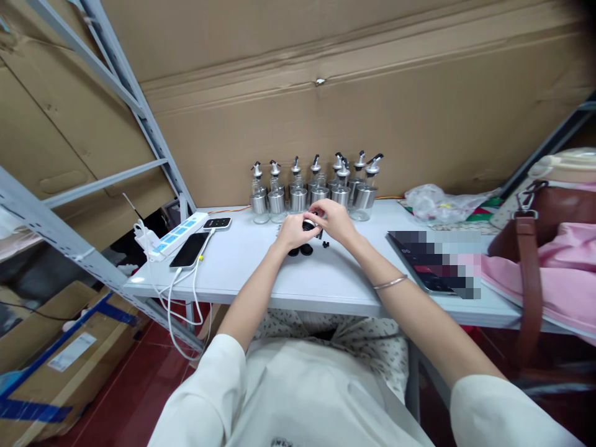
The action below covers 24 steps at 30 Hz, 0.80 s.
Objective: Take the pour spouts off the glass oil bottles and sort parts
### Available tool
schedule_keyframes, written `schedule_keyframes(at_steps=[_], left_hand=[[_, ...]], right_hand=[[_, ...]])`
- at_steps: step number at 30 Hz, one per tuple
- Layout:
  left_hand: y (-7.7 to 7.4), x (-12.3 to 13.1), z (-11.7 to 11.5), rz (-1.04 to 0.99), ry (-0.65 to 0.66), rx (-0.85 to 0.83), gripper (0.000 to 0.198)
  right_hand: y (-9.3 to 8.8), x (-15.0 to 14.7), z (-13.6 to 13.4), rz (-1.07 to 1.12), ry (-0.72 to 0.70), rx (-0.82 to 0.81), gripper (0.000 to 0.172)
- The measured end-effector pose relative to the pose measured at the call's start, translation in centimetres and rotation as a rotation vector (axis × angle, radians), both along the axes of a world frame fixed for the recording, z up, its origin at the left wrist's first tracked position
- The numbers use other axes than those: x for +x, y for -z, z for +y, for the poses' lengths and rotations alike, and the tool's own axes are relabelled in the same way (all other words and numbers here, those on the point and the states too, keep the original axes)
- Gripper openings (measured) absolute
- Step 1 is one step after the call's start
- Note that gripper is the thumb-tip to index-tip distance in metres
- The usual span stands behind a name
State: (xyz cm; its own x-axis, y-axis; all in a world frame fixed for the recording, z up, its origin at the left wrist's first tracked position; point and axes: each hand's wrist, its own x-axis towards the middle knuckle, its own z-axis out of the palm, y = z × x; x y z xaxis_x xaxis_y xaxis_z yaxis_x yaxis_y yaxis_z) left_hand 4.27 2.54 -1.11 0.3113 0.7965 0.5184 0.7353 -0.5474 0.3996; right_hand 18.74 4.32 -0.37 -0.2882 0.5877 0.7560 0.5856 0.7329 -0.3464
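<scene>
a small black and silver pourer cap (309, 225) is gripped between both hands just above the white counter (261, 273). the left hand (294, 231) is closed around it from the left, and the fingers of the right hand (336, 220) are curled over its top and right side, so that only a little of the cap is seen between them. a thin bangle (390, 283) is worn on the right wrist.

directly below the grip, two small black round parts (300, 250) lie on the counter, touching or nearly so, and a smaller black piece (325, 244) lies just to the right of them. just beyond the grip, a row of glass oil bottles (311, 191) with steel sleeves and pourer spouts is lined up against the cardboard wall (354, 87).

well to the left of the grip, a black phone (189, 249) lies face up beside a white power strip (179, 233), with white cables hanging over the counter edge. to the right of the grip a dark flat device (433, 267) is seen, partly blurred, and farther right a brown bag (554, 223) rests on pink cloth (549, 279). a crumpled clear plastic bag (435, 202) lies behind the device.
</scene>
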Motion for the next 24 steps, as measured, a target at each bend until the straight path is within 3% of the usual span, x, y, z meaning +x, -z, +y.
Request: schedule_keyframes(at_steps=[11, 17, 24], left_hand=[[0.48, -0.3, 0.77, -0.006, 0.052, 0.061, 0.02], [0.47, -0.19, 0.46, -0.095, 0.13, 0.055, 0.021], [0.3, -0.27, 0.62, -0.133, 0.059, -0.046, 0.009]], right_hand=[[-0.09, 0.45, -0.1, -0.076, 0.079, -0.096, 0.027], [0.33, 0.56, 0.46, -0.015, 0.06, -0.029, 0.027], [0.32, 0.21, -0.39, -0.039, -0.024, 0.151, 0.027]])
